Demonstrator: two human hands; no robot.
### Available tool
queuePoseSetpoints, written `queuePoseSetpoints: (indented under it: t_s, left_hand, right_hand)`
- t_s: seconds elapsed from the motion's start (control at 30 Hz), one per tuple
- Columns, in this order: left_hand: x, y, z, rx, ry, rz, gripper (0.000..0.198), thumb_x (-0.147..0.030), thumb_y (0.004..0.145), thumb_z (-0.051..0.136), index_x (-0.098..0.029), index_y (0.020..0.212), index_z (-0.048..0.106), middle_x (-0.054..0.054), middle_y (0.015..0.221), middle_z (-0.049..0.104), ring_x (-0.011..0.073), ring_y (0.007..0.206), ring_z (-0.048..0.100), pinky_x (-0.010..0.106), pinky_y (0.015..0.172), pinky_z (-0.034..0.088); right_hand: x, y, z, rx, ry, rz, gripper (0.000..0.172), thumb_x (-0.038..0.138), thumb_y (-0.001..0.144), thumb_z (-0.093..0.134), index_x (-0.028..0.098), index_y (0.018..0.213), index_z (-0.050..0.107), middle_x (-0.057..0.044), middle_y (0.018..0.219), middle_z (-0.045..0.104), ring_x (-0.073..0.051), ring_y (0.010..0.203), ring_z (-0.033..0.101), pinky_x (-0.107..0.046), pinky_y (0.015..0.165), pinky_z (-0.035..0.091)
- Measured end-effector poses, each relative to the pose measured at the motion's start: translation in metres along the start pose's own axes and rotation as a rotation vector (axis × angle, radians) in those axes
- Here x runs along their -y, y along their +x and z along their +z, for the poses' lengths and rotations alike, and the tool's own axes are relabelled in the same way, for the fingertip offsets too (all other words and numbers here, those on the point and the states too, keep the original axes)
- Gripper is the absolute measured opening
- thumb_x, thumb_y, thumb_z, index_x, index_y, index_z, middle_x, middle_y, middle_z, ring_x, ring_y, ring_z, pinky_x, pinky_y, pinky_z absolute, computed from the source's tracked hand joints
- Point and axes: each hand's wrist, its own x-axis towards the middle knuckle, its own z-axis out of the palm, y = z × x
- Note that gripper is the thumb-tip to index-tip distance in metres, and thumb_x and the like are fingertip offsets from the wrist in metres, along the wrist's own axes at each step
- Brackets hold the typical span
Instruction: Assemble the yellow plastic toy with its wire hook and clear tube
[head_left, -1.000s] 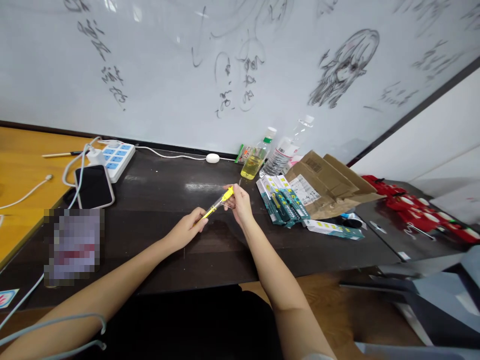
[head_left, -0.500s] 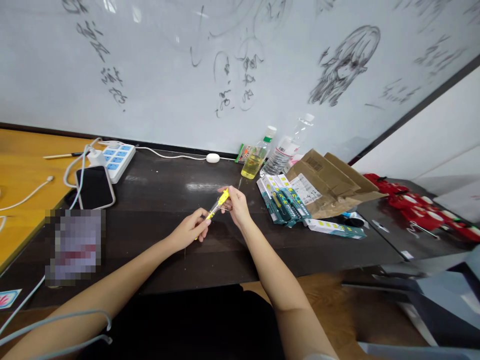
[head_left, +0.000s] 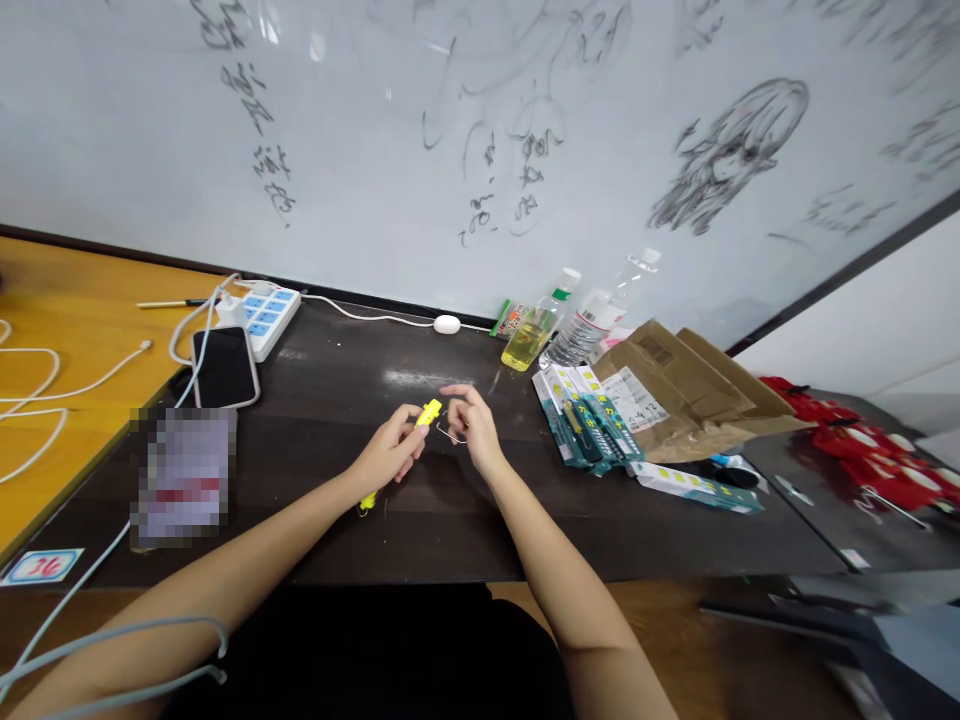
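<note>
While the left hand [head_left: 390, 455] wraps its fingers closed around the middle of a slim yellow and clear pen-shaped tool [head_left: 429, 412], the tool's long axis runs diagonally above the dark wooden table [head_left: 337, 530], with its yellow cap pointing up and away toward the right hand [head_left: 474, 432] and its lower yellow tip poking out below the palm. The right hand sits just beside that cap without touching it, thumb and forefinger narrowed onto what looks like a thin bent wire piece [head_left: 448, 436]. Green and white card packets [head_left: 592, 425] lie further right, well apart.
</note>
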Motion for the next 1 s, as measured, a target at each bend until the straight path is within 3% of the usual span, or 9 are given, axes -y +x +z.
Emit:
queuePoseSetpoints:
  t_s: [0.1,0.2,0.37,0.47,0.7,0.83,1.0]
  left_hand:
    - [0.005,0.004,-0.002,-0.046,-0.061,-0.055,0.033,-0.047,0.087,0.046,-0.023,0.109,0.04,-0.01,0.058,0.045,0.0024,0.029,0.038,0.011,0.027,0.029]
    - [0.008,0.007,-0.001,-0.015,-0.112,-0.097,0.037,-0.048,0.084,0.05,-0.021,0.109,0.042,-0.011,0.056,0.045,0.0028,0.028,0.038,0.012,0.026,0.029]
    - [0.004,0.007,-0.001,-0.034,-0.123,-0.109,0.03,-0.043,0.079,0.059,-0.017,0.082,0.045,-0.01,0.05,0.044,0.0024,0.028,0.037,0.013,0.027,0.03]
    - [0.0,0.006,-0.002,-0.068,-0.088,-0.1,0.026,-0.039,0.079,0.058,-0.017,0.079,0.045,-0.009,0.052,0.049,0.0024,0.027,0.038,0.013,0.027,0.028]
    - [0.0,0.006,-0.005,-0.086,-0.02,-0.057,0.021,-0.035,0.081,0.054,-0.018,0.079,0.043,-0.006,0.06,0.054,0.0019,0.027,0.037,0.014,0.027,0.026]
    - [-0.002,0.005,-0.01,-0.151,0.097,-0.046,0.017,-0.033,0.081,0.052,-0.018,0.078,0.045,-0.007,0.06,0.052,0.0026,0.029,0.038,0.015,0.029,0.027]
    - [-0.007,0.002,-0.011,-0.162,0.271,0.012,0.018,-0.034,0.084,0.047,-0.018,0.093,0.051,-0.005,0.063,0.053,0.0051,0.037,0.041,0.018,0.038,0.032]
  right_hand:
    - [-0.001,-0.002,0.0,0.015,-0.044,-0.022,0.022,0.015,0.072,0.04,0.024,0.091,0.046,0.01,0.056,0.037,-0.005,0.039,0.026,-0.015,0.034,0.026]
    - [-0.005,-0.008,0.006,0.105,-0.119,-0.059,0.022,0.011,0.072,0.042,0.024,0.09,0.041,0.007,0.073,0.047,-0.003,0.043,0.033,-0.016,0.038,0.028]
    - [-0.01,-0.016,0.015,0.122,-0.259,-0.173,0.021,0.011,0.075,0.046,0.023,0.091,0.042,0.002,0.085,0.047,-0.006,0.056,0.042,-0.02,0.052,0.038]
    - [-0.014,-0.015,0.016,0.088,-0.28,-0.167,0.021,0.015,0.077,0.049,0.023,0.095,0.043,0.001,0.087,0.049,-0.007,0.056,0.042,-0.021,0.055,0.039]
    - [-0.01,-0.007,0.007,0.176,-0.335,-0.053,0.011,0.03,0.082,0.055,0.019,0.079,0.052,0.002,0.068,0.053,-0.011,0.062,0.049,-0.025,0.062,0.04]
    - [0.0,-0.009,0.006,0.223,-0.511,-0.124,0.018,0.032,0.085,0.053,0.019,0.072,0.056,0.002,0.062,0.053,-0.013,0.065,0.047,-0.026,0.065,0.038]
    - [-0.002,-0.014,0.009,0.149,-0.67,-0.179,0.017,0.034,0.087,0.05,0.021,0.081,0.059,0.004,0.058,0.05,-0.011,0.053,0.042,-0.023,0.056,0.033]
